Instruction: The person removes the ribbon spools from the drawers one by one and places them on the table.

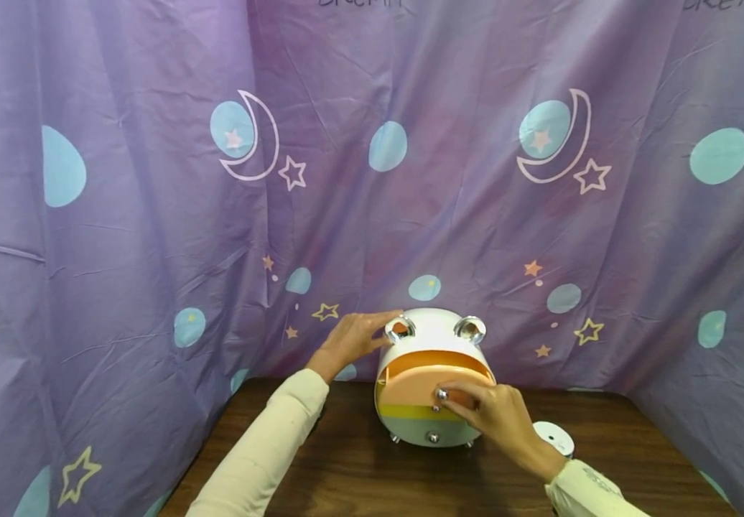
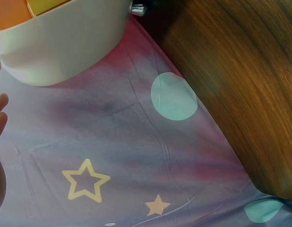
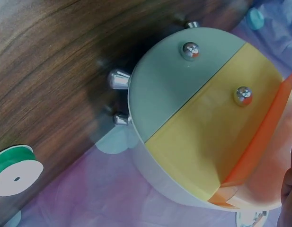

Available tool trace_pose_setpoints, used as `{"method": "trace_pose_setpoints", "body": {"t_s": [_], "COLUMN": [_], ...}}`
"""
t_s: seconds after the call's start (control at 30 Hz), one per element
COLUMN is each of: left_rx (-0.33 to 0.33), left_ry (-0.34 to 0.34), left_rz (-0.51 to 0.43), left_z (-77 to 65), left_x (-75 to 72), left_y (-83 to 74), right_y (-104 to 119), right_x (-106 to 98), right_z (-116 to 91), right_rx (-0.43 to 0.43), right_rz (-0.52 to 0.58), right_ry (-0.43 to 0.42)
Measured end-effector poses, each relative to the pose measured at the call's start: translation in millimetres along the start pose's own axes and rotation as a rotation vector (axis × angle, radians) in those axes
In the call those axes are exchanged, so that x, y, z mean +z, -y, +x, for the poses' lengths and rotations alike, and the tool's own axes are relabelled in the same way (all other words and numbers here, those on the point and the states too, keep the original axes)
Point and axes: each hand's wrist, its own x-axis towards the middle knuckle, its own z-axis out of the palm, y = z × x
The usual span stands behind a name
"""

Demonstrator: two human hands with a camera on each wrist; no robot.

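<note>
A round white drawer box (image 1: 431,324) with silver ring eyes stands on short silver feet at the far side of the table. Its orange top drawer (image 1: 408,388) is pulled partway out, while the yellow drawer (image 3: 202,127) and pale green drawer (image 3: 164,90) below sit closed. My right hand (image 1: 504,418) pinches the top drawer's silver knob (image 1: 442,394) between thumb and fingers. At the box's upper left, my left hand (image 1: 354,339) touches it beside the eye ring, fingers extended. Only fingertips of that hand show in the left wrist view.
A green ribbon spool (image 3: 15,163) with white ends lies on the wooden table (image 1: 359,481), right of the box and near my right forearm. A purple curtain (image 1: 346,230) with stars and moons hangs behind and along both sides of the table.
</note>
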Motion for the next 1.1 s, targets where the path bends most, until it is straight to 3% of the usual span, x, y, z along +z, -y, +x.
{"method": "trace_pose_setpoints", "body": {"t_s": [0.53,1.1], "left_rx": [0.008,0.008], "left_ry": [-0.015,-0.018], "left_rz": [0.014,0.020], "left_z": [-1.4,-1.6], "left_x": [0.9,-0.3], "left_y": [0.2,-2.1], "right_y": [-11,-22], "right_x": [19,30], "right_z": [5,8], "right_rx": [0.148,0.233], "right_rz": [-0.028,-0.015], "right_ry": [0.022,0.054]}}
